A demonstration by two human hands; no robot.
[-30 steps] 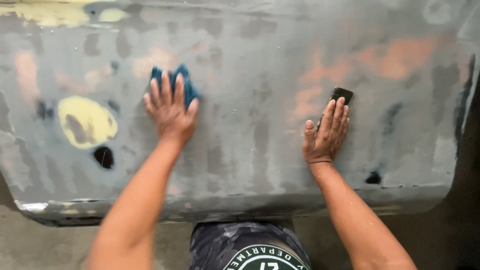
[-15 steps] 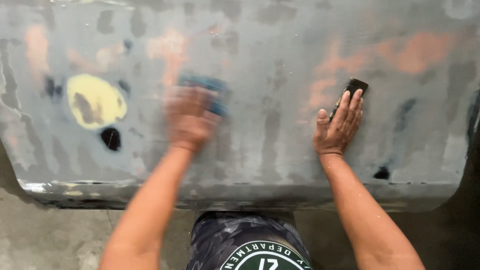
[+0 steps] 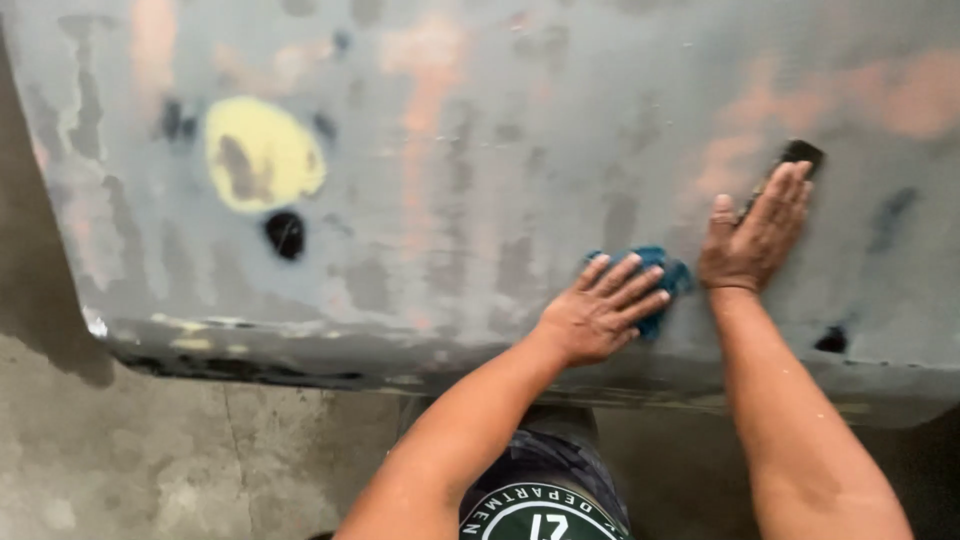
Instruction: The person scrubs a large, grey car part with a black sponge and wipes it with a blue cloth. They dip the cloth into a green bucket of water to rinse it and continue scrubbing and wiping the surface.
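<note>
Blue cloth [image 3: 662, 277] under left hand [image 3: 598, 315] on grey panel [image 3: 480, 150].

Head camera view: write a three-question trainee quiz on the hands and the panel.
1. True or false: the left hand presses a blue cloth flat against the grey sanded panel.
2. What lies under the right hand? A) a dark sanding block B) a spray can C) a hammer
3. What colour is the oval filler patch on the panel's left part?

Key: 1 true; 2 A; 3 yellow.
</note>
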